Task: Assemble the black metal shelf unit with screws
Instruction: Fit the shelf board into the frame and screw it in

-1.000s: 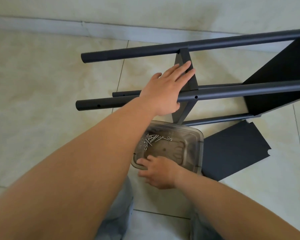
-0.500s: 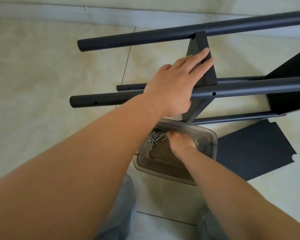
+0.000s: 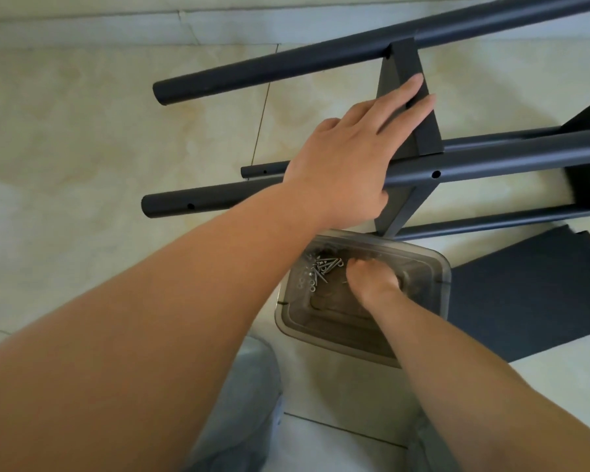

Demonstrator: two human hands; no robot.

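Below, four black tubes [image 3: 355, 59], left hand [image 3: 348, 158] flat on one panel [image 3: 413, 107]; right hand [image 3: 372, 277] curled among screws [image 3: 324, 267], grip unclear.

We seem to be indoors in a home, on the floor of a room. Glossy cream floor tiles [image 3: 82, 148] with thin dark grout lines fill most of the frame, and a pale skirting board [image 3: 150, 25] runs along the top edge where floor meets wall. Which room it is, we cannot tell.

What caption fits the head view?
Left hand steadies the black shelf frame while right hand reaches into the screw tray.
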